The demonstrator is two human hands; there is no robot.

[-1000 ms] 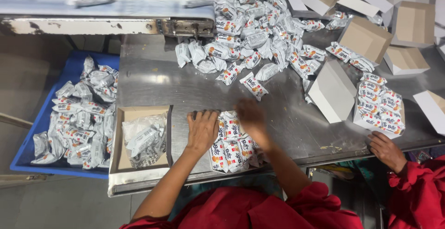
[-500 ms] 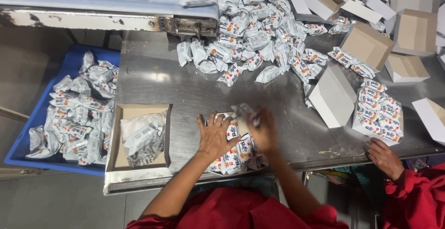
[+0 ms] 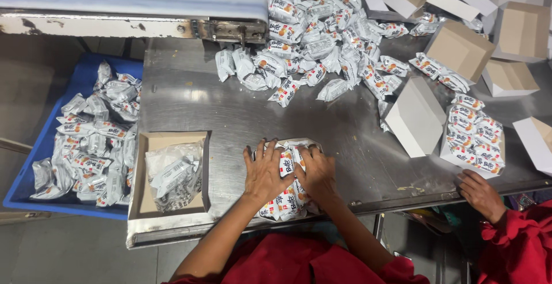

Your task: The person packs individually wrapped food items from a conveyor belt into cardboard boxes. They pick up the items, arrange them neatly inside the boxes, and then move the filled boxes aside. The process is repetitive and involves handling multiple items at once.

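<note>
Both my left hand (image 3: pixel 265 173) and right hand (image 3: pixel 317 173) press flat, fingers spread, on the packet stack (image 3: pixel 287 189) at the desk (image 3: pixel 230 111) edge; squeezing unevenly could spill packets.

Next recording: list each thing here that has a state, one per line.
Left hand: flat on silver snack packets.
Right hand: flat on them too.
Small brown cardboard box: open, crumpled wrappers inside.
Blue plastic crate: full.
White carton: packed, open.

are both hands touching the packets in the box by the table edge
Touching. The head view shows the left hand and right hand pressed flat on the snack packets, no gap visible.
</note>
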